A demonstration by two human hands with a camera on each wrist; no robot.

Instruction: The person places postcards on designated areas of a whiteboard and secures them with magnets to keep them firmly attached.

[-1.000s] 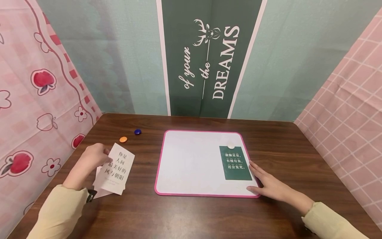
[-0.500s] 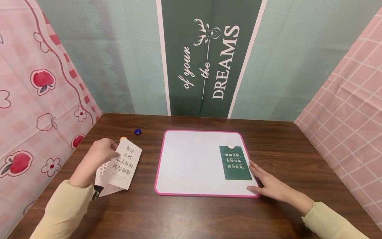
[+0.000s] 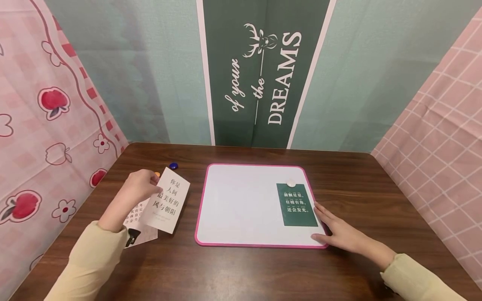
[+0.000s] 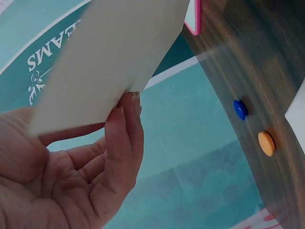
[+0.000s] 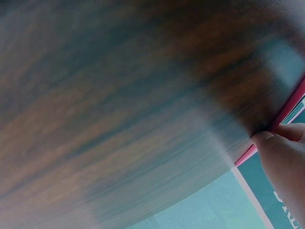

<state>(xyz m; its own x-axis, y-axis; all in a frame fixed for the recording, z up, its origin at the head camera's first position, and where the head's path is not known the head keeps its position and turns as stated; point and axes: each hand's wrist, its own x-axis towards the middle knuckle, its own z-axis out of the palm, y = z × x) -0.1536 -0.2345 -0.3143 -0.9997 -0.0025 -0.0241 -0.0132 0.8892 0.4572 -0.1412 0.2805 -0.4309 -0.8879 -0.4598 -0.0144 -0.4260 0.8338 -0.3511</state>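
Note:
My left hand [image 3: 142,187] pinches a white card [image 3: 167,202] with dark Chinese writing by its left edge, between thumb and fingertips. In the left wrist view the plain back of that card stands raised above the curled fingers [image 4: 126,143]. Another printed card [image 3: 141,228] lies on the table, partly covered by the hand and the held card. My right hand [image 3: 340,230] rests at the right edge of the pink-rimmed whiteboard [image 3: 237,205], fingers stretched out. On the board lies a green card [image 3: 297,209] with white writing, under a white round magnet [image 3: 291,183] at its top.
A blue magnet [image 3: 173,166] and an orange one [image 4: 267,143] lie on the wooden table [image 3: 241,271] behind the left hand. The orange one is mostly hidden in the head view. Printed cloth walls [image 3: 165,83] enclose the table's back and sides.
My left hand has carried the white card to the right and slightly away from me, uncovering more of the card beneath and overlapping the orange magnet. The right hand stays put.

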